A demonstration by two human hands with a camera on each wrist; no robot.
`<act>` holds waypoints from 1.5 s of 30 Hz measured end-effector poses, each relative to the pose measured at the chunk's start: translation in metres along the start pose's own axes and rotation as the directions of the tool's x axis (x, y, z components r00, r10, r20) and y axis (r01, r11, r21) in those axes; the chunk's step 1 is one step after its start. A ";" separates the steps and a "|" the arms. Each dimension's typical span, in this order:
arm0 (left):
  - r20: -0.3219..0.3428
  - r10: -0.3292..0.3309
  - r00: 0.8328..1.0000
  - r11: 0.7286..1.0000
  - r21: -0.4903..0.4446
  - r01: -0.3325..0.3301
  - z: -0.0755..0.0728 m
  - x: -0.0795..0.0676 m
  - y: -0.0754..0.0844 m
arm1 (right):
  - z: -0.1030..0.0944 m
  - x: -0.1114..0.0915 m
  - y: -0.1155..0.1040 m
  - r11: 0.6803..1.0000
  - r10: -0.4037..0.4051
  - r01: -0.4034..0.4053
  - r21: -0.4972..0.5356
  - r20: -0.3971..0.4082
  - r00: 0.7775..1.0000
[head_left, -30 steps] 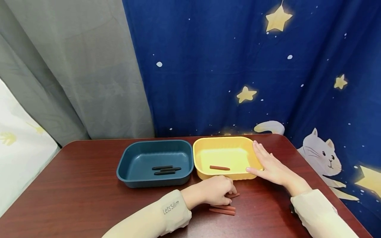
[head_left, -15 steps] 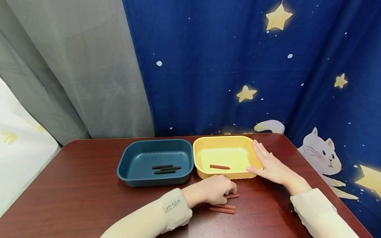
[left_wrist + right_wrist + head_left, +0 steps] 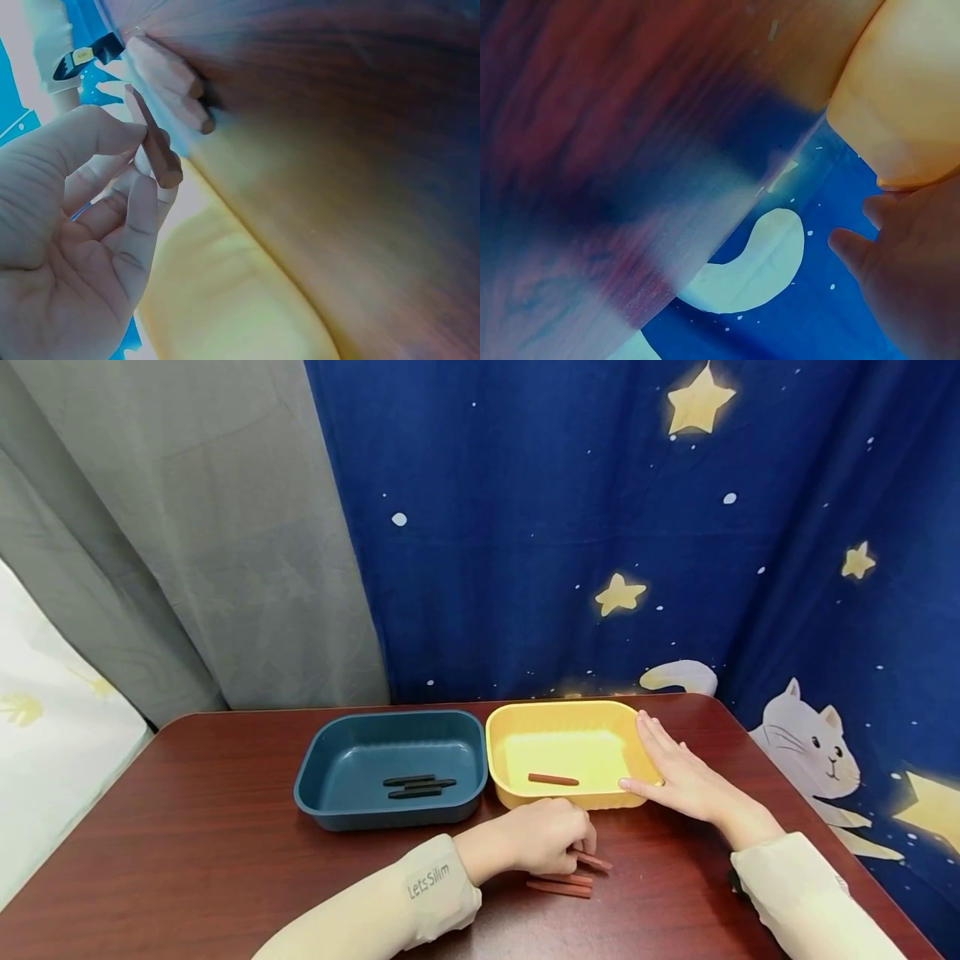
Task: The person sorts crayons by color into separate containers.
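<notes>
My left hand (image 3: 551, 837) pinches a reddish-brown crayon (image 3: 595, 862) between thumb and fingers, just in front of the yellow bin. In the left wrist view this crayon (image 3: 156, 146) is faceted with a blunt end, held at the fingertips. Two more reddish-brown crayons (image 3: 561, 888) lie side by side on the table below that hand, partly covered by it. One similar crayon (image 3: 553, 779) lies inside the yellow bin (image 3: 517, 797). My right hand (image 3: 678, 783) rests with straight, spread fingers against the bin's right rim; in the right wrist view its fingers (image 3: 853, 251) are beside the bin wall.
Left of the yellow bin, its rim close against it, stands a dark blue bin (image 3: 322, 814) with several black crayons (image 3: 418, 787) in it. Both stand near the back edge of the brown table (image 3: 187, 852). Behind hangs a blue star-patterned curtain (image 3: 525, 527) beside a grey one.
The crayon in my left hand has turned, its free end swinging right and toward the table's front. The right hand and both bins stay where they were.
</notes>
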State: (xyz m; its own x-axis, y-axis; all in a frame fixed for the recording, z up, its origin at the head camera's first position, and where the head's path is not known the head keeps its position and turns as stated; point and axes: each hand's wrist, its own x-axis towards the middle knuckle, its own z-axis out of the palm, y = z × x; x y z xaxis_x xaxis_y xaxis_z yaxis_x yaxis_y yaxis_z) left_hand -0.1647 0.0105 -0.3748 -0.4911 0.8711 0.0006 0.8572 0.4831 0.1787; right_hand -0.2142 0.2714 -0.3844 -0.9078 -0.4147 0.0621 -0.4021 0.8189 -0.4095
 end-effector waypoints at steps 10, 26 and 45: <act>-0.065 0.002 0.998 1.000 0.026 -0.001 -0.014 -0.006 0.004 | -0.002 0.002 -0.002 1.000 0.001 -0.001 -0.001 0.003 1.000; -0.187 0.011 0.982 1.000 -0.015 -0.014 -0.033 -0.010 -0.007 | 0.002 0.000 0.001 0.999 0.029 -0.029 0.023 0.007 1.000; -0.295 -0.166 0.941 0.980 -0.158 0.123 -0.043 -0.008 -0.058 | 0.002 0.001 0.000 1.000 0.024 -0.024 0.000 0.002 1.000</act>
State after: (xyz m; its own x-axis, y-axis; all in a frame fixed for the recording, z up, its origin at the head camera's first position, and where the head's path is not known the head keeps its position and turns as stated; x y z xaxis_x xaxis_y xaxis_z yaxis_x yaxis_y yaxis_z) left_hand -0.2170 -0.0287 -0.3424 -0.6500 0.7138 0.2609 0.7548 0.5664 0.3308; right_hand -0.2150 0.2707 -0.3859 -0.9170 -0.3957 0.0505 -0.3802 0.8287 -0.4108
